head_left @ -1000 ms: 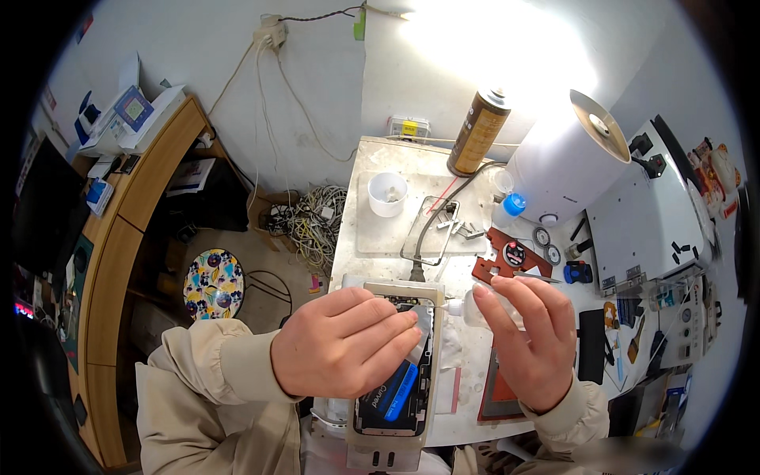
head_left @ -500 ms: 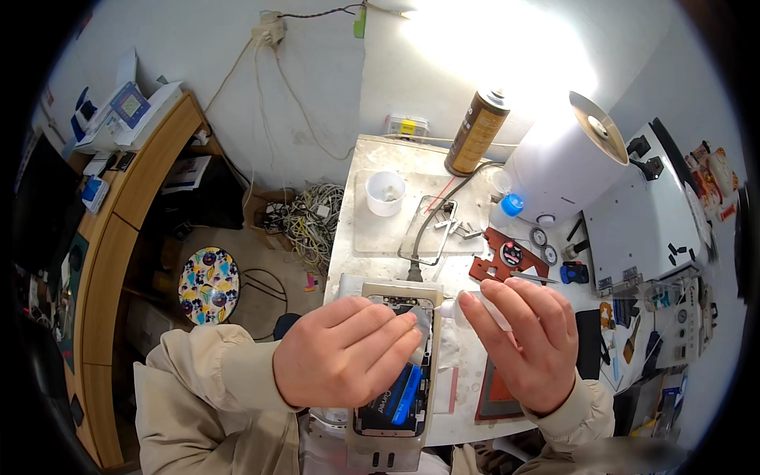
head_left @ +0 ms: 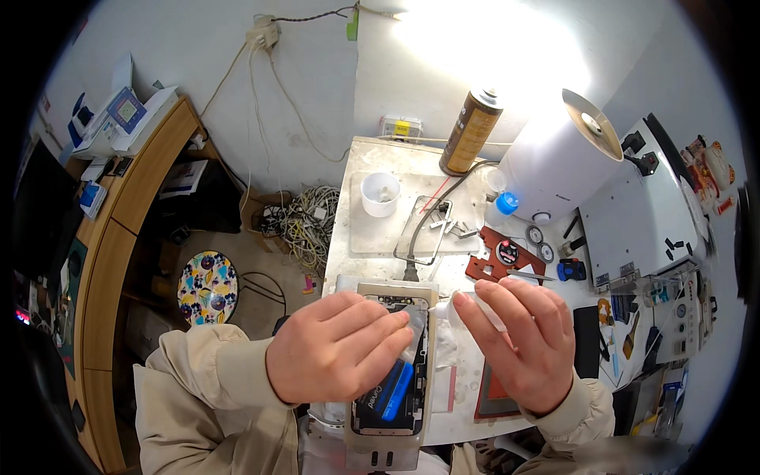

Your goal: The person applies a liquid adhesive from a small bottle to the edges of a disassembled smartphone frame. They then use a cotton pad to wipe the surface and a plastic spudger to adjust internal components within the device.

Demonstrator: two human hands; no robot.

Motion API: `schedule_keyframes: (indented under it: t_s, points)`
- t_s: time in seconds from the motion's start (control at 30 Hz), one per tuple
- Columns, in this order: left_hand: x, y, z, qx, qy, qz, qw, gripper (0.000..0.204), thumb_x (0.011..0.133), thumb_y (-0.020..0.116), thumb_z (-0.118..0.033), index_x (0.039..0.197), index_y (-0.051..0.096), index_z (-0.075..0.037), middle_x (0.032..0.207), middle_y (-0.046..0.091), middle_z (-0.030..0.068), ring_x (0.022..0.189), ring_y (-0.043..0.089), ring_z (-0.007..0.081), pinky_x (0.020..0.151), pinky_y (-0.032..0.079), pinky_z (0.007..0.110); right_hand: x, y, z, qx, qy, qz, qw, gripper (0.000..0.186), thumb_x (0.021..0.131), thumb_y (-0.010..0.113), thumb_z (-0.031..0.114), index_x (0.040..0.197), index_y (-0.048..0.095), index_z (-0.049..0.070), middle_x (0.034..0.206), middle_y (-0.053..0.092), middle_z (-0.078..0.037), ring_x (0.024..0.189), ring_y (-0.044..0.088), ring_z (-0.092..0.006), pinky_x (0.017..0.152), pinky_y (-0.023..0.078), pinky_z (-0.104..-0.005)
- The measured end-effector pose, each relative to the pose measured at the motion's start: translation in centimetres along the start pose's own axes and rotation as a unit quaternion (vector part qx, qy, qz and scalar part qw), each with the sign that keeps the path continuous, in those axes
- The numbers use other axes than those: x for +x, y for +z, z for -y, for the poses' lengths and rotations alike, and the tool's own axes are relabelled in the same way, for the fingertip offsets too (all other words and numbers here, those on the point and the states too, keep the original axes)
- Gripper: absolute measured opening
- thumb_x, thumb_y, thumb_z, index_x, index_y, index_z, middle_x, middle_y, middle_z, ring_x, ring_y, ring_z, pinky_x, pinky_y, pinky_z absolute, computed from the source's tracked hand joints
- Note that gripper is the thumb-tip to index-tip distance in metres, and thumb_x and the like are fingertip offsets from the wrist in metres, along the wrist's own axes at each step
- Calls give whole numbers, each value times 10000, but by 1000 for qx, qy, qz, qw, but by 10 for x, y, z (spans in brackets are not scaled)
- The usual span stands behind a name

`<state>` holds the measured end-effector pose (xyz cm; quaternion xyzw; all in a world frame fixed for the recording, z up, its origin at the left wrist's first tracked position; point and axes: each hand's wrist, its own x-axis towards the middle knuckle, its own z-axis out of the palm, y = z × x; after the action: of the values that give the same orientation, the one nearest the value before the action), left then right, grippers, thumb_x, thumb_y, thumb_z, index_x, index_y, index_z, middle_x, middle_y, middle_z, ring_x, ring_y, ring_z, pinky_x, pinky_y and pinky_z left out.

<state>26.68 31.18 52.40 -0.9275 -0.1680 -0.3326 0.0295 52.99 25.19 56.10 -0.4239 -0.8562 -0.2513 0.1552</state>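
Observation:
An opened phone display (head_left: 421, 364) lies black inside-up on a beige flat machine (head_left: 360, 447) at the bench's front edge, with a blue strip (head_left: 398, 391) across its lower half. Over its upper left part is my left hand (head_left: 336, 348), fingers pressed together. A pale, thin piece shows at those fingertips, too small to name. To the right, my right hand (head_left: 526, 340) grips a white squeeze bottle (head_left: 484, 312), its nozzle pointing left to the phone's upper right edge. My left fingers hide much of the display's left side.
Behind stand a white cup (head_left: 381, 195), a brown spray can (head_left: 470, 133), a white cylinder (head_left: 554, 170) and a blue-capped bottle (head_left: 505, 204). A metal wire frame (head_left: 427, 233) and a red-brown fixture (head_left: 495, 255) lie nearer. Tools crowd the right; a patterned stool (head_left: 207, 286) stands left.
The whole view has shifted slightly, so the bench sits a little further left. Both hands keep nearly the same pose over the phone, the bottle still in the right one.

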Motion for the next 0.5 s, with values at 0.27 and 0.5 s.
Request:
schedule_keyframes:
  t_s: [0.27,0.5]
  points:
    - [2,1,-8,8,-18,3,1000,247,823,715,-107,1054,758,-31,1097,786,89,942,747,212,791,582,320,-1,0,1,-3,-4,-1,1000,369,938,706,123,1304,744,137,1272,678,-39,1186,632,-209,934,544,-369]
    - [1,2,8,-27,13,-11,999,242,811,733,-95,1027,746,12,1062,768,117,942,732,228,805,575,344,1,-5,5,14,17,12,1000,437,830,795,111,1265,768,141,1240,679,-36,1156,637,-237,922,553,-390]
